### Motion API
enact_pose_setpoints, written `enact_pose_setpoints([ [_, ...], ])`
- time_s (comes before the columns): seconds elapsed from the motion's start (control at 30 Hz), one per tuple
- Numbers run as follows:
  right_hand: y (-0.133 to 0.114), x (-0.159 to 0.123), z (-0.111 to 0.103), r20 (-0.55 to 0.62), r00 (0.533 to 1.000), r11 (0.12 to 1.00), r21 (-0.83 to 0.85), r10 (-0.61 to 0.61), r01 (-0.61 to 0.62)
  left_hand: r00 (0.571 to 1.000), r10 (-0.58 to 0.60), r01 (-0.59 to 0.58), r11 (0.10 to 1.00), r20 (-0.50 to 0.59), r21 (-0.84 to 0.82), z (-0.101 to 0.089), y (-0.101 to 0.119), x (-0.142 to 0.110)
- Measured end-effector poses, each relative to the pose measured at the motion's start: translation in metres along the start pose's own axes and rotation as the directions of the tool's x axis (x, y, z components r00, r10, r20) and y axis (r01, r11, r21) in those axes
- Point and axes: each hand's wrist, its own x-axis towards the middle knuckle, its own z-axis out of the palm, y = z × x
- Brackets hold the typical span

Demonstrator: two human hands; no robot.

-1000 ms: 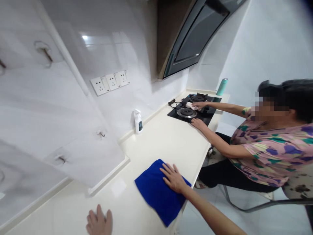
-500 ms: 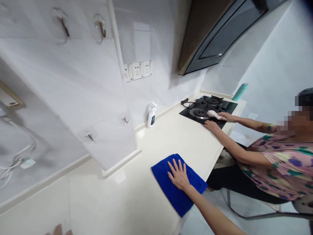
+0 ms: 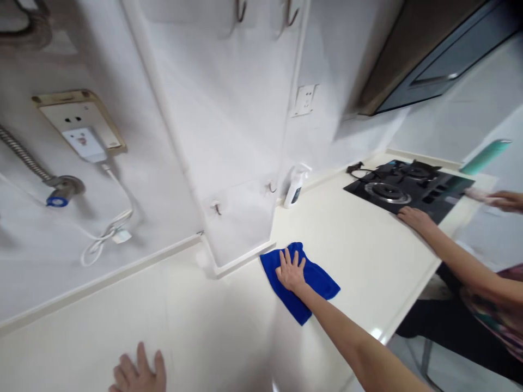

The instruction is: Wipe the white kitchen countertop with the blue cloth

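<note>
My right hand lies flat with fingers apart on a blue cloth, pressing it to the pale countertop close to the foot of the jutting wall. Folds run through the cloth, and its far corner reaches the wall's base strip. Low in the view, my left hand is over the counter with its fingers spread, holding nothing. Part of it is cut off by the frame edge. A white spray bottle stands beyond the cloth against the back wall.
A black gas hob is set into the counter at right. There a co-worker's hand rests at its edge; another hand holds something pale. A range hood hangs above. A charger with cable is plugged in at left.
The view has turned left. My right hand and the cloth have slid toward the jutting wall. More of my left hand shows. The co-worker's hand with the pale thing has moved off the hob.
</note>
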Motion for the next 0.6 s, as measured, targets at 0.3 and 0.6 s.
enact_pose_setpoints([
  [0.3,-0.194,-0.082,-0.024,0.076,0.953,0.945,0.175,-0.293,0.277,0.999,-0.015,0.015,1.000,0.037,-0.003,-0.009,0.006,-0.008],
  [0.6,-0.198,-0.173,-0.073,0.063,0.583,0.530,0.504,-0.810,0.682,1.000,0.012,-0.012,1.000,0.004,-0.022,-0.016,0.007,-0.008],
])
